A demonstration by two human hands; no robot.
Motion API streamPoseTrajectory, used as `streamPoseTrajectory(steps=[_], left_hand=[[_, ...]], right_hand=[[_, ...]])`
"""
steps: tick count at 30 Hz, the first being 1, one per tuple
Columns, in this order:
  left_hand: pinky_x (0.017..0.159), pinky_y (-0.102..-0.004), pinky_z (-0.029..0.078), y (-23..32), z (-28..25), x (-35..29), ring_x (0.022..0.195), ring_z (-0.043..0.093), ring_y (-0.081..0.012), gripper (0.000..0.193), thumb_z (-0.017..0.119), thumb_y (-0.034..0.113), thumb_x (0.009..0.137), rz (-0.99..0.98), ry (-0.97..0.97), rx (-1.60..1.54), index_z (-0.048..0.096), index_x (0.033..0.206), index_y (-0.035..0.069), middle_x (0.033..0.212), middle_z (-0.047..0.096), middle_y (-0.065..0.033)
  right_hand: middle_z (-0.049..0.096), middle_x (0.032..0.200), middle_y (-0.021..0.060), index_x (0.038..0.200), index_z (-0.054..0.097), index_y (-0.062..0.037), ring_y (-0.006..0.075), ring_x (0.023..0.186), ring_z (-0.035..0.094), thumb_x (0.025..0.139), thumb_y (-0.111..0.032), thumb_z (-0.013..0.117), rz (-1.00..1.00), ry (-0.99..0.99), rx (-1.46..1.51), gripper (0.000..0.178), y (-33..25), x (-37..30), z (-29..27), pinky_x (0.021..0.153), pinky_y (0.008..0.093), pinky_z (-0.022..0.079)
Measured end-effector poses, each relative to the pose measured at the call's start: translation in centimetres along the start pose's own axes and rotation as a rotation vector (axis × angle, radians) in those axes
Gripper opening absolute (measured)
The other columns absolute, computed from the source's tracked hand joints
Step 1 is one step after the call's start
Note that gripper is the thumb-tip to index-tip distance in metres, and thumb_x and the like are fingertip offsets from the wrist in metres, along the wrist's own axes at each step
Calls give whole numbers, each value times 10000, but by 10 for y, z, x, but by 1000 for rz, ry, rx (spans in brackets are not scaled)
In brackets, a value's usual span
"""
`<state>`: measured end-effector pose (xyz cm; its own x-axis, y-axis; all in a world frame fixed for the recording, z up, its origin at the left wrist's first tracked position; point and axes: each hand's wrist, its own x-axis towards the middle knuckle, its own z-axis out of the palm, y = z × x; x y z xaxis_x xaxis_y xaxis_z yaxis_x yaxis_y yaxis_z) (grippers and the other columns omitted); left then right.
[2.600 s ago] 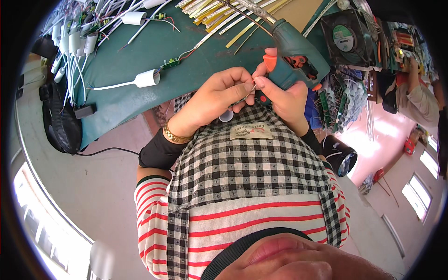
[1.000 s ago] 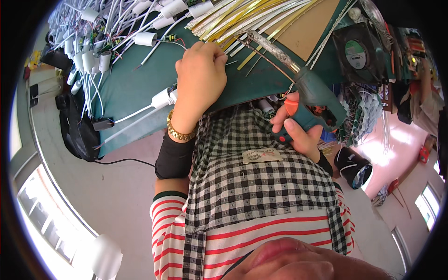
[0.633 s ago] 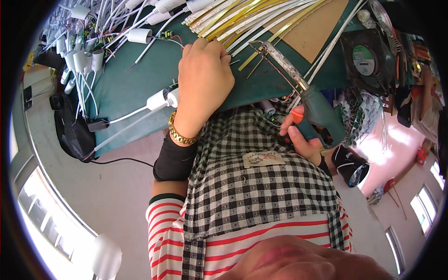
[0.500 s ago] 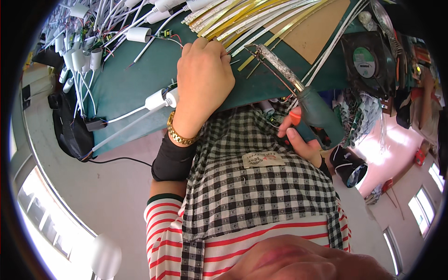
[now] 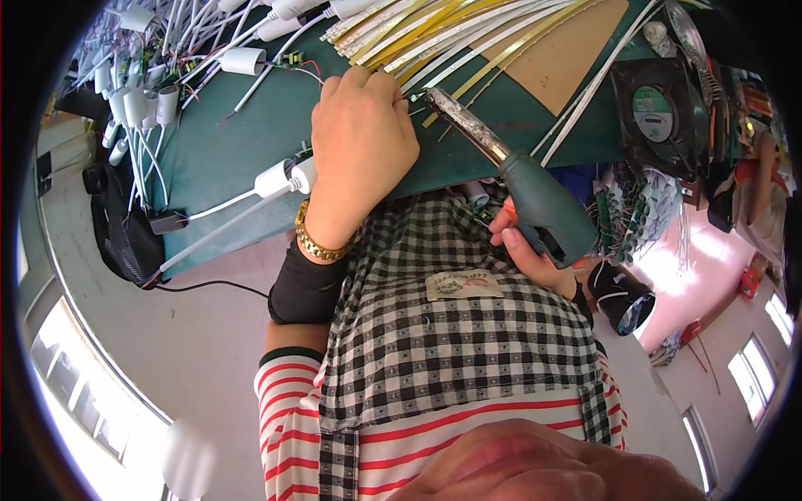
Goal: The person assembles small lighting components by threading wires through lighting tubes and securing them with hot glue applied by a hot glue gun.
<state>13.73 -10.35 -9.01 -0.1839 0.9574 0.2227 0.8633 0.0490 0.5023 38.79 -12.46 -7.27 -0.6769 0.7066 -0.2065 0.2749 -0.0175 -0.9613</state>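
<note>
My left hand [image 5: 363,138] is closed at the table's near side, its fingertips against the ends of the LED strips [image 5: 451,42]. What it pinches is hidden behind the fingers. My right hand [image 5: 535,255] grips a dark green soldering gun [image 5: 547,200], index finger at the orange trigger. The gun's metal barrel points up and left, its tip right beside my left fingertips. A white lamp-driver housing [image 5: 245,61] with a small circuit board [image 5: 291,58] and thin red wire lies left of that hand. Another white housing [image 5: 272,179] on a white cable is beside my left wrist.
Many white cables and housings [image 5: 138,104] crowd the green table's [image 5: 225,142] far left. A brown board [image 5: 555,63] lies under the strips. At the right stands a black fan [image 5: 656,113], with bundled small boards [image 5: 639,209] hanging nearby. A black shoe-like object [image 5: 125,225] sits left.
The soldering gun has moved left, bringing its tip close to my left fingertips. My right hand has shifted slightly left with it; my left hand stays almost in place.
</note>
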Motion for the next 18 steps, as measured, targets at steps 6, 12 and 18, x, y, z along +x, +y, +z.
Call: streamPoseTrajectory(steps=[6, 12, 18], left_hand=[[638, -402, 438, 1, 1, 1, 765, 527, -310, 48, 612, 73, 721, 5, -6, 0, 596, 742, 33, 765, 554, -113], [627, -406, 438, 0, 2, 0, 757, 529, -305, 51, 606, 80, 729, 5, 3, 22, 589, 736, 32, 763, 554, -112], [615, -405, 442, -2, 4, -1, 746, 533, -303, 61, 609, 87, 735, 27, 30, 9, 587, 739, 30, 758, 556, -115]], right_hand=[[585, 896, 98, 1091, 498, 7, 130, 731, 595, 878, -81, 540, 36, 15, -59, 234, 7, -2, 0, 655, 261, 494], [588, 897, 107, 1119, 483, 6, 140, 723, 597, 878, -58, 527, 44, -12, -96, 254, 6, -1, 0, 659, 268, 493], [595, 837, 115, 1220, 467, -22, 134, 663, 580, 860, -52, 551, -145, 219, 224, 371, 4, -3, 11, 617, 267, 486]])
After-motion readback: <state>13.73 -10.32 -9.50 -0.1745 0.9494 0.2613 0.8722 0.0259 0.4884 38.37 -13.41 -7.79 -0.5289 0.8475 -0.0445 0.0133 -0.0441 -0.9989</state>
